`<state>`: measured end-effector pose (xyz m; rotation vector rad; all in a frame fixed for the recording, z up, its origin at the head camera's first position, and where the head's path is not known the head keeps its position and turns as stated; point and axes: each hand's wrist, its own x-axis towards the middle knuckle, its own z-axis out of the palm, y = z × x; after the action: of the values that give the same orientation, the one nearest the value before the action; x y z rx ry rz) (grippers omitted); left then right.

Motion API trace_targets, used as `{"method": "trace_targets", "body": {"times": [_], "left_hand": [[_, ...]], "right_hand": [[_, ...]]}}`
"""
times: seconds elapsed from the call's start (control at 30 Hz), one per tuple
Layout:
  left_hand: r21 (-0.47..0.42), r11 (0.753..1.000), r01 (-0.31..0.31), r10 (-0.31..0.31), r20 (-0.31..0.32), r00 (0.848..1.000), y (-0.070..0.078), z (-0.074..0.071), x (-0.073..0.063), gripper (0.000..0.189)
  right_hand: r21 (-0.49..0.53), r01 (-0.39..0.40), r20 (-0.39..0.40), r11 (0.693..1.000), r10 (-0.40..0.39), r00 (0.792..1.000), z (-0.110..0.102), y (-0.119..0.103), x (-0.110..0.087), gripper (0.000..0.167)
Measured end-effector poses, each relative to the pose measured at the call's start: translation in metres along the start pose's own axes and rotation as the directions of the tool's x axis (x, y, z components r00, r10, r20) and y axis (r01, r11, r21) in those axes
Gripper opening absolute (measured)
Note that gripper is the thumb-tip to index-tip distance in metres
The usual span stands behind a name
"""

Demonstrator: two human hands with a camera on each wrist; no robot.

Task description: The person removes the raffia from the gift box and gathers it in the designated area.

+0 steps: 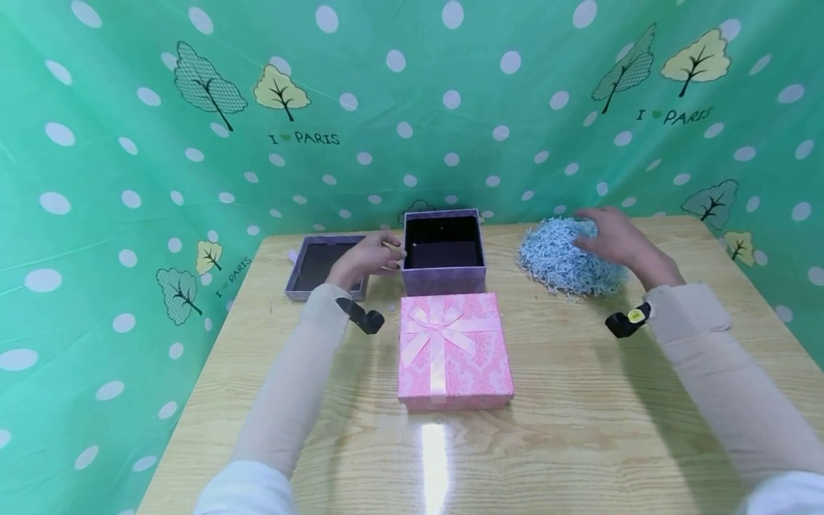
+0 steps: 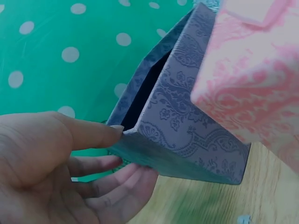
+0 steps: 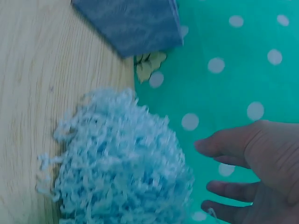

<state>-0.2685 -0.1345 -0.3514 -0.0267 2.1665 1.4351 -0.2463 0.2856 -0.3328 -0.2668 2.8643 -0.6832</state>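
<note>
At the middle of the head view, the purple box (image 1: 444, 280) stands uncovered on the counter (image 1: 566, 400), its dark inside showing no paper; its lid (image 1: 322, 294) already lies off, to the left of the frame. The left hand (image 1: 365, 259) is at the box's left side, thumb at the rim's corner and fingers (image 2: 135, 186) apart, loosely bent along the outer wall rather than clamped. Right of centre, the right hand (image 1: 614, 234) hangs by the blue paper shreds (image 1: 560, 257), its fingers apart and gripping nothing. The pink box (image 1: 457, 350), lower centre, is closed under a ribbon bow (image 1: 436, 327). Uncovering the purple box therefore looks done; lifting the shreds appears not yet begun, and the pink box seems left for later.
</note>
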Motion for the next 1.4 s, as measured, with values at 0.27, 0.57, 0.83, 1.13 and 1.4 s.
{"method": "trace_targets", "body": {"times": [0.27, 0.57, 0.83, 1.13, 1.4], "left_hand": [[0.131, 0.990, 0.047, -0.042, -0.038, 0.998, -0.003, -0.002, -0.013, 0.041], [0.257, 0.966, -0.021, 0.013, 0.032, 0.999, -0.007, 0.000, -0.036, 0.027], [0.293, 0.953, -0.080, 0.035, 0.157, 0.987, -0.009, 0.011, -0.059, 0.029], [0.279, 0.955, -0.099, 0.016, 0.283, 0.959, -0.018, 0.017, -0.070, 0.032], [0.224, 0.973, -0.056, -0.029, 0.358, 0.933, -0.026, 0.015, -0.072, 0.045]], "right_hand": [[-0.003, 0.102, -0.052, 0.995, -0.102, 0.993, 0.006, -0.023, -0.009, 0.057], [-0.018, 0.172, -0.043, 0.985, -0.173, 0.984, 0.017, -0.044, -0.026, 0.051], [-0.089, 0.266, -0.059, 0.960, -0.272, 0.960, 0.032, -0.064, -0.046, 0.046], [-0.085, 0.327, 0.030, 0.941, -0.326, 0.945, 0.048, -0.085, -0.065, 0.043], [-0.030, 0.357, 0.069, 0.934, -0.354, 0.933, 0.068, -0.090, -0.076, 0.046]]}}
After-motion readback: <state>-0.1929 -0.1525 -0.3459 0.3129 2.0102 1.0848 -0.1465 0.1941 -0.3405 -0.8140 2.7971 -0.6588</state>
